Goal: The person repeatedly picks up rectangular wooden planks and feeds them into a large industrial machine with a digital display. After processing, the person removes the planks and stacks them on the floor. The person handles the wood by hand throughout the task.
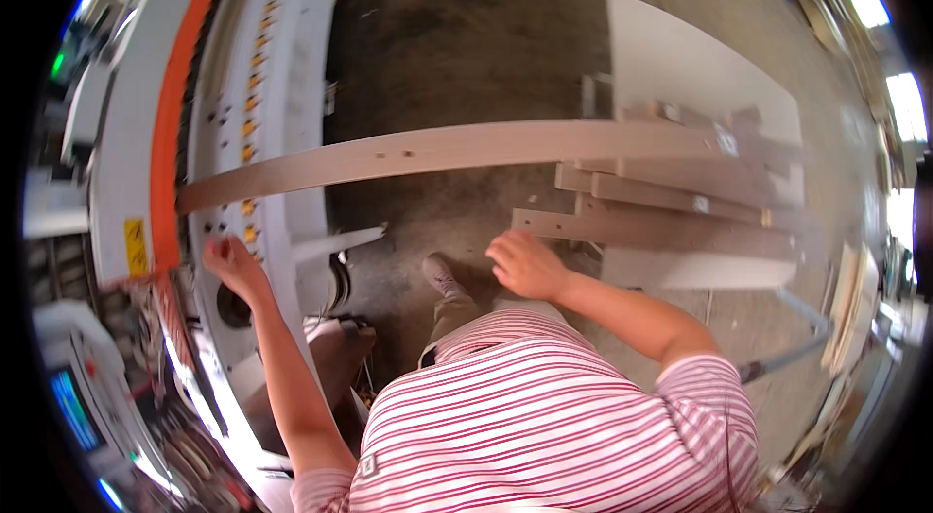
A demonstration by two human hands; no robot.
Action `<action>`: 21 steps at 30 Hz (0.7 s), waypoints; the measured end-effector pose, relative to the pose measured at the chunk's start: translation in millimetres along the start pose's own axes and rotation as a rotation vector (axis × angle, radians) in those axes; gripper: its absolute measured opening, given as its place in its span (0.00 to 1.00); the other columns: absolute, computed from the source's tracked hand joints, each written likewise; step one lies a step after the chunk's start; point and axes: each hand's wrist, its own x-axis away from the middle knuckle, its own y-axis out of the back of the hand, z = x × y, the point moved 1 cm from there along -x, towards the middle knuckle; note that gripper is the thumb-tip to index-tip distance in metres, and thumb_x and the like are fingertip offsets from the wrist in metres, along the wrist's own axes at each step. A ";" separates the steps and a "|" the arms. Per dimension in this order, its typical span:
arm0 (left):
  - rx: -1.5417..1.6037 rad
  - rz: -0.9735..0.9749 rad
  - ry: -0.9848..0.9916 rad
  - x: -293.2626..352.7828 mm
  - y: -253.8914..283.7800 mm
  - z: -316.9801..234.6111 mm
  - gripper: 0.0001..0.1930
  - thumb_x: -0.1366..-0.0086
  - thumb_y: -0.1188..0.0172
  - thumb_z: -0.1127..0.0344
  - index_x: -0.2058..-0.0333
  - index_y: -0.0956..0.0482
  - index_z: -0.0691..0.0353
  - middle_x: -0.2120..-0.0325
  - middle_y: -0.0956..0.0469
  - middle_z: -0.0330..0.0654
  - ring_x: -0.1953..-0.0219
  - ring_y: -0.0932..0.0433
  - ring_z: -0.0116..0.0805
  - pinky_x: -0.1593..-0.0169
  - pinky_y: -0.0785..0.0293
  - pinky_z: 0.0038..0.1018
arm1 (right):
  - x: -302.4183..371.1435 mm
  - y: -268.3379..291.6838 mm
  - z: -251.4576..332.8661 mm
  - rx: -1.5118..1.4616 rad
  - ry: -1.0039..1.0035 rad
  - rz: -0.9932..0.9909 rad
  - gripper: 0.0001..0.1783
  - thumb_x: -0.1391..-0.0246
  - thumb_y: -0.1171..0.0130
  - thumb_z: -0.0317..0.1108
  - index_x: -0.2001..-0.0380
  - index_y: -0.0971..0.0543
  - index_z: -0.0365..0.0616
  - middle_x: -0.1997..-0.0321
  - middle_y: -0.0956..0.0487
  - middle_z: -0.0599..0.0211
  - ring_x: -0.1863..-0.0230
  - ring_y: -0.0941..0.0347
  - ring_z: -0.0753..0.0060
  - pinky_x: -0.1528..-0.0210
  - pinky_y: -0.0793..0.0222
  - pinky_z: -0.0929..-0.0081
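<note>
A long, narrow brown board [428, 149] spans from the machine's roller track on the left to the stacked boards on the right, with small holes near its middle. My left hand [233, 267] hovers beside the track's yellow rollers, just nearer me than the board, its fingers loosely bent and apart. In front of my body is my right hand [530, 265], fingers curled in with nothing seen in them. It is close to the end of a drilled brown board [622, 228] in the stack; whether it touches that board is unclear.
The white machine with an orange strip [180, 85] runs along the left. Yellow rollers [251, 105] line its track. A control panel with a lit screen [76, 406] stands at lower left. Behind the brown stack lies a large pale panel [680, 51]; a grey metal bar [797, 348] is near it.
</note>
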 end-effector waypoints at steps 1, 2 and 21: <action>-0.084 0.084 0.030 39.0 6.3 -25.2 0.18 0.34 0.42 0.69 0.49 0.34 0.68 0.65 0.30 0.43 0.62 0.29 0.34 0.55 0.28 0.31 | 26.4 -22.1 -8.3 0.108 -0.074 -0.011 0.15 0.51 0.43 0.30 0.58 0.26 0.42 0.54 0.25 0.59 0.48 0.30 0.56 0.44 0.36 0.59; -0.114 0.179 0.051 64.0 7.2 -53.0 0.17 0.35 0.43 0.69 0.49 0.34 0.65 0.64 0.29 0.43 0.62 0.30 0.33 0.56 0.29 0.31 | 37.5 -36.9 -22.9 0.220 -0.113 -0.041 0.15 0.50 0.44 0.30 0.57 0.26 0.41 0.53 0.25 0.59 0.47 0.30 0.57 0.44 0.36 0.59; 0.829 0.989 1.029 220.9 -34.5 -188.5 0.12 0.35 0.38 0.60 0.60 0.23 0.63 0.65 0.21 0.40 0.62 0.21 0.29 0.58 0.22 0.28 | -38.9 -8.0 60.8 -0.140 -0.076 0.135 0.35 0.64 0.30 0.41 0.51 0.30 0.41 0.52 0.28 0.56 0.50 0.29 0.49 0.52 0.30 0.55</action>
